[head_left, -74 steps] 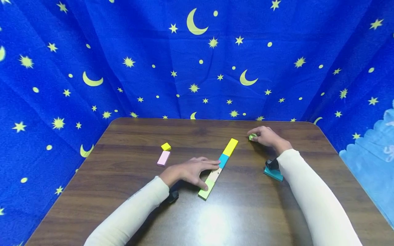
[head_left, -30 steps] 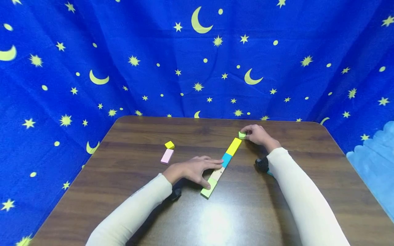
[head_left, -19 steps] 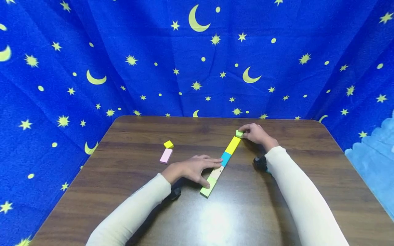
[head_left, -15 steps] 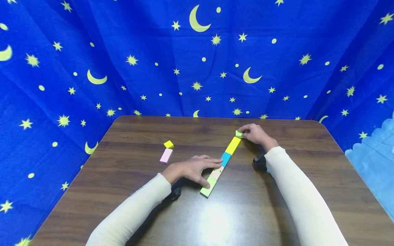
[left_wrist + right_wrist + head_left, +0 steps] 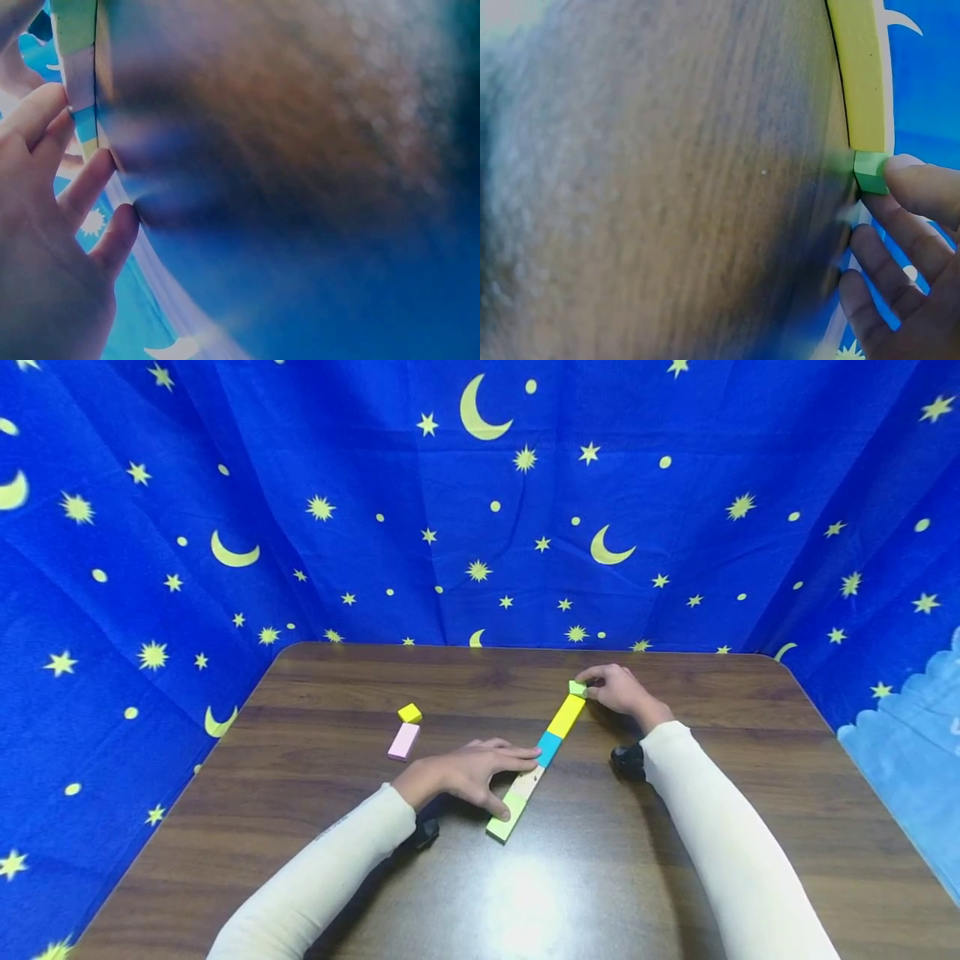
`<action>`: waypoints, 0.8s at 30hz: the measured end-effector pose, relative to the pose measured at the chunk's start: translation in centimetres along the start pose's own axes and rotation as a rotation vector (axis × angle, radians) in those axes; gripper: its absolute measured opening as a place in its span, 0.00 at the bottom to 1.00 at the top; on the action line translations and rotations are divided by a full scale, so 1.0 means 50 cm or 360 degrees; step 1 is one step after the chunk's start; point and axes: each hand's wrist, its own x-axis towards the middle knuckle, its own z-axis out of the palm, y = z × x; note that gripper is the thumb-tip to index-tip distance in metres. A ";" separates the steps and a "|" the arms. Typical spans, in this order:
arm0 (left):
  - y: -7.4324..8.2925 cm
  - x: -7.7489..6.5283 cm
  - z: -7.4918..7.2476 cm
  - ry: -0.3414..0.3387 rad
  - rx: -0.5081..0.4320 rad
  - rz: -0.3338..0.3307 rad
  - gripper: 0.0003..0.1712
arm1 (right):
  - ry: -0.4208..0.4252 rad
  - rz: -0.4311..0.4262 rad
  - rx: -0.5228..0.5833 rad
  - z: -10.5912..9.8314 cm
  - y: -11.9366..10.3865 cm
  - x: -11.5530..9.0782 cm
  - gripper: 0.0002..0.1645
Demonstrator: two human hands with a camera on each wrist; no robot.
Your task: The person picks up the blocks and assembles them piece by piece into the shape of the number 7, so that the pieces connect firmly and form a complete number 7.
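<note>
A slanting row of flat blocks lies on the table: a light green block (image 5: 506, 823) nearest, then a bare wood block (image 5: 529, 782), a blue block (image 5: 549, 749) and a long yellow block (image 5: 566, 717) farthest. My left hand (image 5: 472, 775) rests spread along the row, its thumb on the light green block and its index finger by the blue one. Between thumb and fingers my right hand (image 5: 619, 688) pinches a small green block (image 5: 576, 688) at the row's far end. In the right wrist view that small green block (image 5: 871, 171) meets the end of the yellow block (image 5: 862, 75).
To the left of the row, a pink block (image 5: 403, 741) and a small yellow block (image 5: 409, 713) lie close together on the brown table (image 5: 330, 689). A blue curtain (image 5: 390, 468) with moons and stars stands behind and at the sides.
My right hand has moved left with the small green block, bringing it to the far end of the long yellow block. A teal block is now hidden by the right arm. My left hand has stayed put.
</note>
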 end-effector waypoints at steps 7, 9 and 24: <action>0.002 -0.002 -0.001 0.0005 -0.0009 -0.0003 0.48 | 0.0023 -0.0024 0.0000 0.006 0.002 -0.001 0.18; 0.002 -0.001 -0.002 0.0007 -0.0008 -0.0003 0.48 | 0.0027 -0.0028 0.0013 0.006 0.003 -0.002 0.18; -0.003 0.001 0.003 0.0021 0.0003 0.0026 0.48 | -0.0025 -0.0036 0.0068 -0.034 0.007 -0.039 0.24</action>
